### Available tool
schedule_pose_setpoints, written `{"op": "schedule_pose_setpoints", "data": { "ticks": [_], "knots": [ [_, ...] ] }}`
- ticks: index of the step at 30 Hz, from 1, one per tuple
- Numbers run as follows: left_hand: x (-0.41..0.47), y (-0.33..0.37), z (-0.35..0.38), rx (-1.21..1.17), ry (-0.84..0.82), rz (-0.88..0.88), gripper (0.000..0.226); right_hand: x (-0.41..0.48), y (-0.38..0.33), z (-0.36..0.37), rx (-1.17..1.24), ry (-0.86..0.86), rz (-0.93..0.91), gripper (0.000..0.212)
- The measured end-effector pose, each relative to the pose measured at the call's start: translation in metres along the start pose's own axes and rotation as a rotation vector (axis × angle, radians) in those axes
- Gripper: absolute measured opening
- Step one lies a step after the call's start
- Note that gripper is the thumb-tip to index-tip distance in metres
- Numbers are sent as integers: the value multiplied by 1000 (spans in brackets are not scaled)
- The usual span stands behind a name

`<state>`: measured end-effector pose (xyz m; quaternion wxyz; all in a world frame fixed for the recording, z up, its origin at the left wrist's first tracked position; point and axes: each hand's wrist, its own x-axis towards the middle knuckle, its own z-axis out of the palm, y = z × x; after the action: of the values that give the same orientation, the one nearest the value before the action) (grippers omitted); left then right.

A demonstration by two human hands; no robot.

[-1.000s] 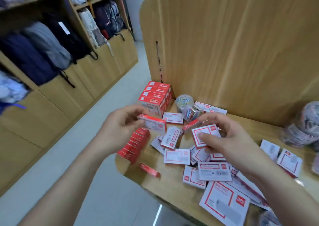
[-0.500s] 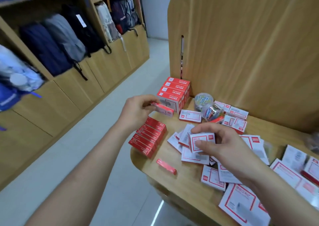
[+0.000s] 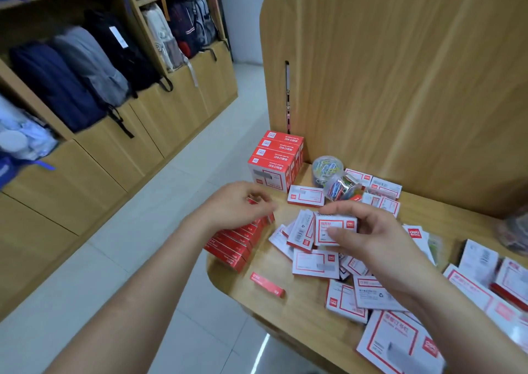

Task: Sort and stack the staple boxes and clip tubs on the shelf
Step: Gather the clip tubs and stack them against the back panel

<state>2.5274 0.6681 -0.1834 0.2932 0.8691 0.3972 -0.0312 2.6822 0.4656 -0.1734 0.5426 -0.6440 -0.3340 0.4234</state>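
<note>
**Both hands over the scattered staple boxes**

Left hand [image 3: 237,205] reaches in from the lower left, palm down, fingers curled over the near end of the red box row [image 3: 237,242] at the shelf [image 3: 300,313] edge; a sliver of red shows under the fingertips, but whether they grip it, I can't tell. Right hand [image 3: 368,236] comes from the lower right, thumb and fingers pinching a white staple box [image 3: 334,227] lifted above the loose pile. Behind, a red stack [image 3: 275,159] stands by two clip tubs [image 3: 334,177].
</note>
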Motion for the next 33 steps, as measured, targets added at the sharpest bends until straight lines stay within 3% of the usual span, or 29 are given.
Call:
{"op": "schedule_pose_setpoints", "data": {
  "ticks": [3, 7, 11, 13, 15, 17, 19, 21, 25, 31, 33],
  "knots": [
    [-1, 9, 20, 260, 96, -1, 36, -2, 0, 1, 48, 3, 7, 29],
    [1, 8, 32, 279, 231, -80, 27, -10, -2, -3, 72, 15, -16, 30],
    [-4, 7, 36, 282, 239, -129, 32, -20, -4, -13, 120, 42, -45, 38],
    [-14, 18, 33, 313, 354, -61, 33, -25, -4, -20, 131, 71, -71, 39],
    [-29, 44, 30, 130, 491, 114, 23, -31, -7, -28, 149, 92, -101, 37],
    [-48, 82, 28, -279, 376, 285, 19, -38, -9, -35, 150, 112, -142, 35],
    [-67, 120, 31, -557, 80, 405, 37, -48, -13, -45, 169, 94, -168, 37],
    [-76, 145, 41, -552, -18, 485, 50, -58, -15, -59, 217, 23, -192, 46],
    [-78, 177, 55, -691, -19, 487, 47, -80, -18, -93, 163, 27, -255, 49],
    [-76, 231, 74, -761, -120, 525, 50, -111, -26, -155, -383, 249, -458, 40],
    [-76, 256, 80, -764, -127, 563, 47, -120, -28, -179, -438, 291, -502, 39]
  ]
}}
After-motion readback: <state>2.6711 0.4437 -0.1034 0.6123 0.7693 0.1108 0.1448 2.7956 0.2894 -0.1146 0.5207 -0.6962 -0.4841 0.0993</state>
